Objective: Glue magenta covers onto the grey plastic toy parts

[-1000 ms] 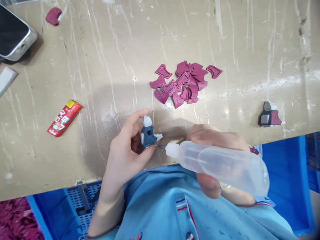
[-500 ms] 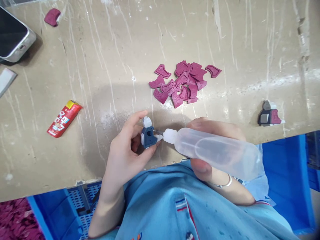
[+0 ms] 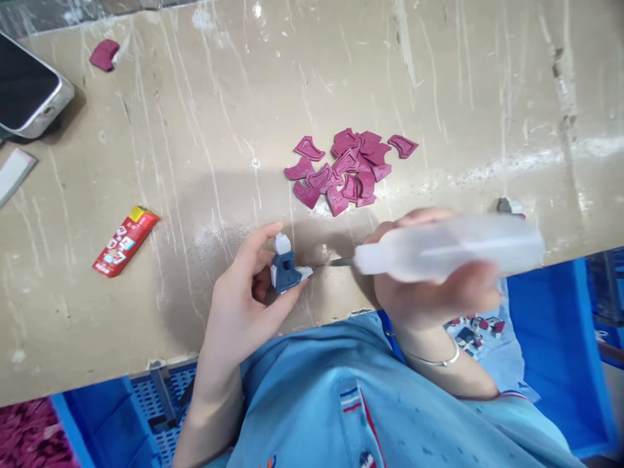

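Observation:
Near the table's front edge, my left hand [image 3: 248,296] pinches a small dark blue and white plastic part [image 3: 286,270] between thumb and forefinger. My right hand [image 3: 429,286] is closed around a translucent squeeze bottle [image 3: 448,247], which is blurred. Its thin metal tip points left at the part, with a gap between them. Behind both hands lies a loose pile of maroon pieces [image 3: 348,169]. Partly hidden behind the bottle is another small assembled part [image 3: 510,207] on the table.
On the scratched table [image 3: 195,117] lie a red packet [image 3: 125,240], a phone [image 3: 29,84], a white object [image 3: 15,174] and a lone maroon piece [image 3: 104,55]. Blue bins [image 3: 560,351] stand below the front edge, one beside maroon pieces [image 3: 34,435] at lower left.
The bottle has moved right and up, away from the held part, and its metal tip now shows clear of it. My left hand keeps its hold. The view has shifted slightly.

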A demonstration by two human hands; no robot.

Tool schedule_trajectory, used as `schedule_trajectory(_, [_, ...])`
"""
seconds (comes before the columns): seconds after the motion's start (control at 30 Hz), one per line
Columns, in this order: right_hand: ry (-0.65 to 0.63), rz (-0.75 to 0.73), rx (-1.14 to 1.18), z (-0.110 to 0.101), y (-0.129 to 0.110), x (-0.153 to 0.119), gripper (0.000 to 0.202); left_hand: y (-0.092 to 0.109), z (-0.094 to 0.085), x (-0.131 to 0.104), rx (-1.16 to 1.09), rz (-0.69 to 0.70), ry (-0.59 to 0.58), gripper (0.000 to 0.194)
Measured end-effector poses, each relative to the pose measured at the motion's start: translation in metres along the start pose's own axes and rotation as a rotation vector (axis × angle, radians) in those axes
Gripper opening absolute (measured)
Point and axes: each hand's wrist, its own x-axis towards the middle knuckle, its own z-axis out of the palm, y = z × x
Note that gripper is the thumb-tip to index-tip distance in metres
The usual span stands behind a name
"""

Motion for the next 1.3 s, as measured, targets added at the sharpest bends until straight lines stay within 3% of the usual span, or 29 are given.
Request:
schedule_trajectory(0.07, [0.015,0.164,0.556,-0.019,-0.004,0.021,0.046,-0.003,0.000,0.000,-0.007,0.019,0.014,0.064])
schedule_trajectory(0.17, [-0.256,0.518,1.320,-0.056,-0.003,0.049,0.002,-0.008,0.001,0.001,0.009,0.021,0.021,0.066])
schedule_trajectory(0.23, [-0.354,0.591,1.543,-0.072,-0.001,0.055,0.012,-0.010,0.002,0.001,0.017,0.013,0.019,0.065])
schedule_trajectory(0.27, [-0.346,0.563,1.534,-0.074,-0.002,0.054,0.012,-0.010,0.002,0.001,0.020,0.009,0.018,0.065])
schedule_trajectory(0.33, [-0.297,0.443,1.293,-0.068,-0.006,0.044,0.028,-0.011,0.001,0.001,0.027,0.003,0.019,0.064])
schedule_trajectory(0.4, [-0.306,0.281,0.840,-0.055,-0.013,0.032,0.041,-0.012,0.001,0.000,0.037,-0.008,0.013,0.062])
schedule_trajectory(0.47, [-0.263,0.048,0.275,-0.042,-0.018,0.027,0.028,-0.011,0.000,0.000,0.037,-0.017,-0.005,0.061])
schedule_trajectory(0.53, [-0.142,-0.234,-0.276,-0.035,-0.019,0.031,0.015,-0.008,0.000,0.000,0.023,-0.027,-0.013,0.061])
schedule_trajectory(0.6, [-0.094,-0.431,-0.705,-0.033,-0.015,0.043,0.025,-0.004,0.002,0.000,0.011,-0.048,0.001,0.060])
schedule_trajectory(0.67, [-0.146,-0.516,-0.945,-0.036,-0.010,0.057,0.030,-0.001,0.003,0.000,0.006,-0.078,0.014,0.058])
schedule_trajectory(0.73, [-0.169,-0.546,-1.025,-0.040,-0.006,0.067,0.025,-0.001,0.003,0.000,0.002,-0.091,0.011,0.058])
schedule_trajectory(0.83, [-0.108,-0.619,-1.022,-0.042,-0.005,0.068,0.015,-0.005,0.002,0.001,-0.005,-0.046,-0.017,0.058])
schedule_trajectory(1.0, [0.016,-0.645,-0.778,-0.024,-0.017,0.045,0.013,-0.012,0.001,0.002,-0.003,0.025,-0.026,0.060])
schedule_trajectory(1.17, [-0.207,-0.652,-0.620,0.003,-0.027,0.022,0.014,-0.010,0.003,0.002,-0.011,0.014,-0.020,0.060])
schedule_trajectory(1.3, [-0.318,-0.623,-0.576,0.014,-0.025,0.013,0.033,-0.007,0.002,0.003,-0.011,0.014,-0.022,0.060])
